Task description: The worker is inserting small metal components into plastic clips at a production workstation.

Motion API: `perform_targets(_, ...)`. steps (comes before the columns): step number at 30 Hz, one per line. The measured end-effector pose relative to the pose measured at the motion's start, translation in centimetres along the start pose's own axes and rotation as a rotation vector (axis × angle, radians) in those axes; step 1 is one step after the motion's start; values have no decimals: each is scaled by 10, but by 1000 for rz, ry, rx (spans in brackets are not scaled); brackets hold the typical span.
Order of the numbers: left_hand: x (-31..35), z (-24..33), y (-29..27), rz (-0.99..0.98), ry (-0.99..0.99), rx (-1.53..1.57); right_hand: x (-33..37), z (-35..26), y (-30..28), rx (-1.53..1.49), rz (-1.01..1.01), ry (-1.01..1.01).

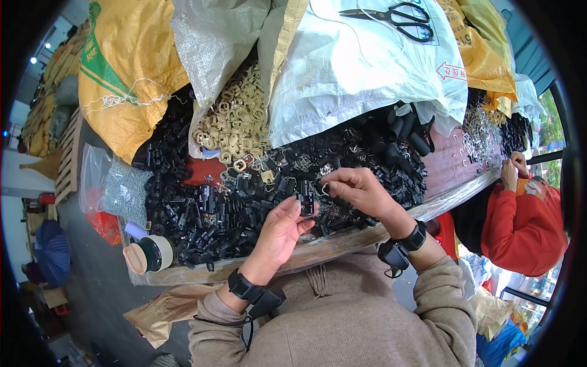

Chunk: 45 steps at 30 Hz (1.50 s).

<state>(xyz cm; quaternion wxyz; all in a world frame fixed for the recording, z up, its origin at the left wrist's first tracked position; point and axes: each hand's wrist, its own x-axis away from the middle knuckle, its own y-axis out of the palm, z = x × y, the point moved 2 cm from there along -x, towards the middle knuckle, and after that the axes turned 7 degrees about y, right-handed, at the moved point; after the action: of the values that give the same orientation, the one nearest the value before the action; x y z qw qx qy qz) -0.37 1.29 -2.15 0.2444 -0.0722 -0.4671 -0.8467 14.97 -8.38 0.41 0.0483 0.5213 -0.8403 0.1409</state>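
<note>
My left hand [278, 231] is closed round a small black plastic part [306, 200], held upright between thumb and fingers above the table. A few centimetres to its right, my right hand [362, 192] is pinched at the fingertips. At those fingertips shows a small, pale, curved piece [325, 188], too small to name surely. Below and around both hands lies a broad heap of black plastic parts [211, 211], with small metal pieces mixed in. Beyond it, beige ring-shaped parts [235, 119] spill from a sack.
Large woven sacks, one yellow [131, 55] and one white [367, 73], cover the far side. Black scissors [406, 21] lie on the white one. A clear bag of small pieces [125, 189] and a jar [156, 252] stand left. A person in red [526, 226] works at the right.
</note>
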Motion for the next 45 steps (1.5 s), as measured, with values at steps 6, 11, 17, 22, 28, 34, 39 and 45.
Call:
perform_targets(6,2,0,9,-102,44,-21,12,4,7,-355,-164,80)
perform_targets(11,6,1,11,-162,33,44,23,0,16,-325,-231,52)
perform_targets(17,3,0,4,-152,-20,65,29,-14,14,112,-93,-268)
perform_targets(22,0,-1,5,-157,-76,77,28,-15,13,396,36,-467)
perform_targets(28,5,-4,10,-146,-83,64,35,-23,14,233,96,-374)
perform_targets(34,13,-8,13,-156,-72,67,46,-26,25,236,144,-405)
perform_targets(39,18,-10,13,-136,-76,6,51,-26,27,296,190,-438)
perform_targets(45,18,-10,11,-110,-92,-79,50,-25,28,386,129,-473)
